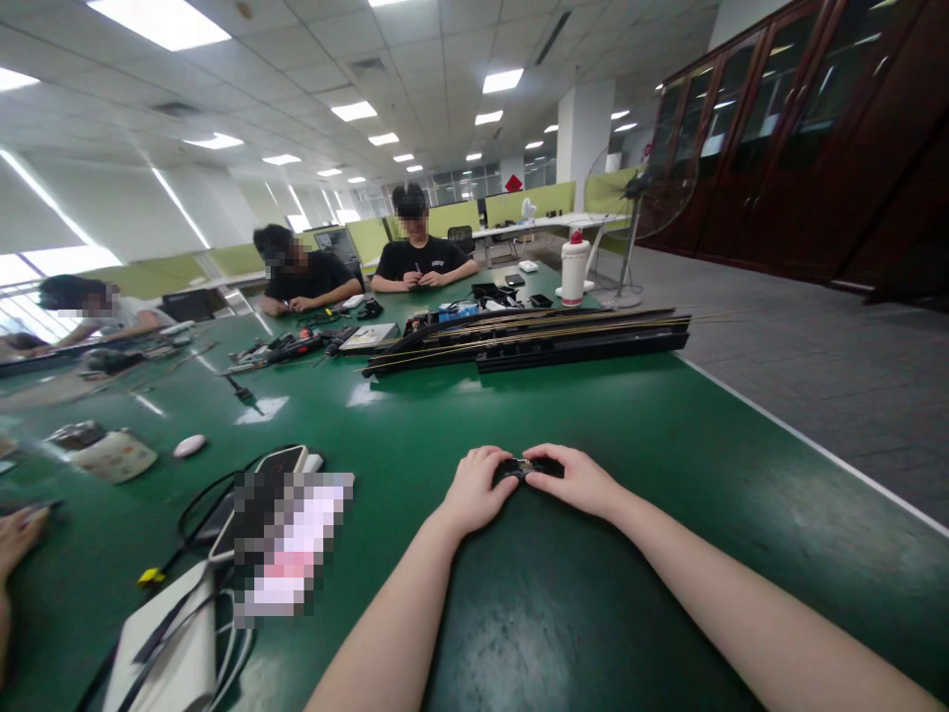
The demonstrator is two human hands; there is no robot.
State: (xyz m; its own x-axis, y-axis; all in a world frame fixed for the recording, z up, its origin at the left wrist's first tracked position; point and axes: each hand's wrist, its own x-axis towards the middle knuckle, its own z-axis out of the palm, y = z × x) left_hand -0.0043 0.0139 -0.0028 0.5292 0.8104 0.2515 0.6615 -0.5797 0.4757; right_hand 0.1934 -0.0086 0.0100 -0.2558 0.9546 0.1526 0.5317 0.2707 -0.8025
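Note:
Between my two hands is a small black part (528,469) with a little brass-coloured or light detail at its middle; its exact kind I cannot make out. The fingers and thumb of my left hand (478,488) pinch its left end. On the right end, my right hand (579,480) grips with thumb and fingers in the same way. Both hands rest low over the green table (593,405), and the fingers cover much of the part.
Black strips with thin brass-coloured rods (549,336) lie across the table beyond my hands. A white bottle (573,269) stands behind them. Left are a phone (259,499), cables, a white box (167,643) and a pink oval object (190,446). Several people sit around the table.

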